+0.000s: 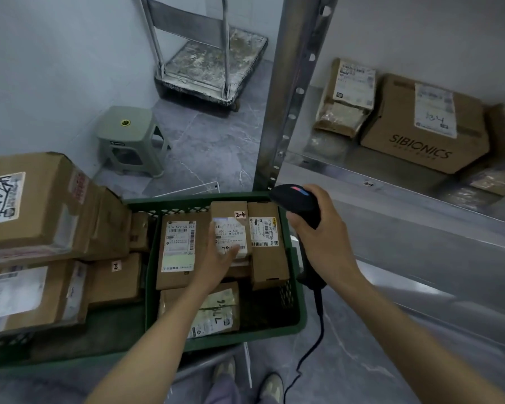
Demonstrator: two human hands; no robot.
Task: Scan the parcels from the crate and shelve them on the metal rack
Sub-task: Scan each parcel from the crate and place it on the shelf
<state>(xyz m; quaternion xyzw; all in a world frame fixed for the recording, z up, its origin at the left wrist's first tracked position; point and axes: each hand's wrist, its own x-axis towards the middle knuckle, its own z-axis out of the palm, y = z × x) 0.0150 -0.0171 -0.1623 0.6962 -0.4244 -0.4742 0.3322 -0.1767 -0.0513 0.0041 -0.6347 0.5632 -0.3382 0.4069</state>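
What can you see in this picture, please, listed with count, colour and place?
crate: one, dark green, centre foreground.
crate parcels: four visible, brown with white labels, inside the crate.
stacked boxes: at least five, brown cardboard, left of the crate.
barcode scanner: one, black, corded, above the crate's right rim.
metal rack: one, silver, right side.
rack parcels: two clear, brown, on a shelf; others blurred.
stool: one, grey-green, by the left wall.
platform trolley: one, grey metal, far corner.
shoes: two, pale, bottom edge.
left hand: on the middle crate parcel, fingers straight.
right hand: gripping the barcode scanner.
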